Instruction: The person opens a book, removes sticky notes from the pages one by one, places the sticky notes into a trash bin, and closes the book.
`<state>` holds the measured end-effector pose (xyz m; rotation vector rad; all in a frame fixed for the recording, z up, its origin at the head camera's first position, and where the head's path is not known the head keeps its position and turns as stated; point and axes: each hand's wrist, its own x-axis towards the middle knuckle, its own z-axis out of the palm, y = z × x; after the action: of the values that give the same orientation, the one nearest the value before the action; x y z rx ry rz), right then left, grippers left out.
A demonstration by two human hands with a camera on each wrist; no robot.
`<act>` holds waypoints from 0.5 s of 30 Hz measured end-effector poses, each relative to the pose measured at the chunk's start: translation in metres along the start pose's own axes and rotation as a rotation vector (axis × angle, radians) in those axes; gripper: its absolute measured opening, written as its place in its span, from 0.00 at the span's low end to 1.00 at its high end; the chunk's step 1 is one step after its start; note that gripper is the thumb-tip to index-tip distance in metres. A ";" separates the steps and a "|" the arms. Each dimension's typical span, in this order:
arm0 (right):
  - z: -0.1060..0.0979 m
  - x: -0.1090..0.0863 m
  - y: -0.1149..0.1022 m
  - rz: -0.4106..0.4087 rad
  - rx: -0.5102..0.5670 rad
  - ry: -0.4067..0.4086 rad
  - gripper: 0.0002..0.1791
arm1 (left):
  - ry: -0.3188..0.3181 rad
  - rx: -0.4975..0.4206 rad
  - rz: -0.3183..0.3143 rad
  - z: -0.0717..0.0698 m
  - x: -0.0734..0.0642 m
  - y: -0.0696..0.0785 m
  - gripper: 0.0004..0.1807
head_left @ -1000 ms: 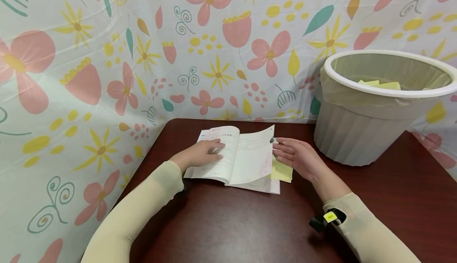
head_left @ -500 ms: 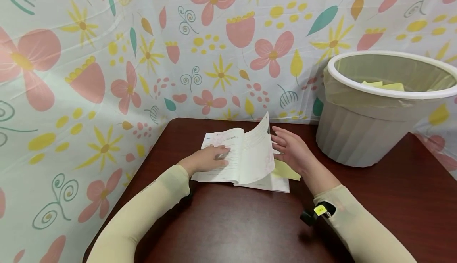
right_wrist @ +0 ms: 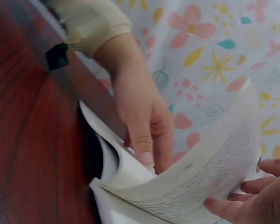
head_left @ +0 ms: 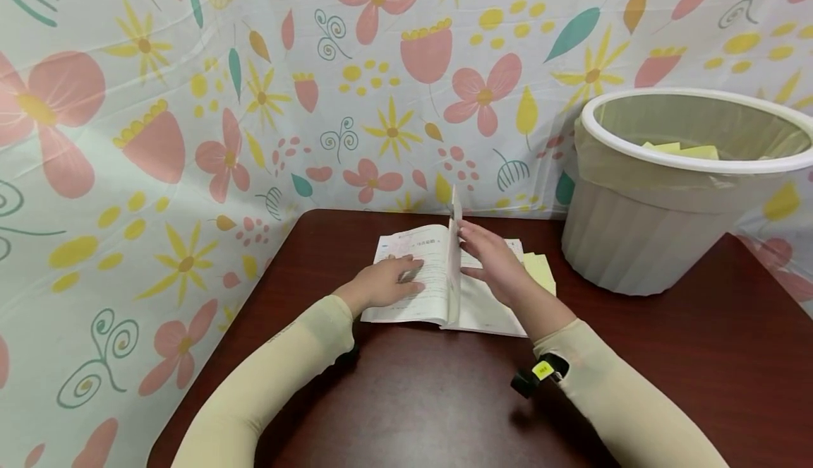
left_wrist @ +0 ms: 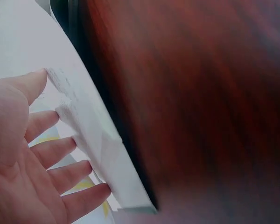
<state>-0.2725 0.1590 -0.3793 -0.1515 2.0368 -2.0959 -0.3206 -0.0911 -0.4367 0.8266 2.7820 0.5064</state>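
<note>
An open book with printed white pages lies on the dark table. My left hand rests on its left page, thumb and fingers spread; in the left wrist view that hand lies along the white paper. Between the two halves a page stands almost upright. My right hand touches this page from the right with extended fingers, seen close in the right wrist view at the fingers. Yellow paper sticks out past the book's right side, partly covered by it.
A grey ribbed wastebasket with a white rim and a bag liner stands at the table's back right. Yellow pieces of paper show inside it. A flower-print curtain hangs behind the table.
The page has swung up from the right side to nearly upright, my right hand moving left with it. Book and left hand have shifted slightly right, and more of the right half shows.
</note>
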 end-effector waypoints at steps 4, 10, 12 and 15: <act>0.015 -0.001 0.006 -0.027 -0.133 0.010 0.31 | -0.001 -0.001 -0.010 0.000 -0.005 -0.011 0.35; 0.028 -0.005 0.020 -0.113 -0.346 -0.006 0.31 | -0.003 -0.027 -0.031 0.000 -0.014 -0.027 0.36; 0.032 -0.006 0.026 -0.139 -0.419 -0.008 0.32 | -0.004 -0.034 -0.032 -0.002 -0.017 -0.031 0.36; 0.037 -0.008 0.034 -0.158 -0.533 -0.028 0.35 | -0.012 -0.037 -0.046 -0.005 -0.020 -0.035 0.36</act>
<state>-0.2533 0.1242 -0.4114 -0.4333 2.5902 -1.5599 -0.3227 -0.1315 -0.4437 0.7536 2.7647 0.5410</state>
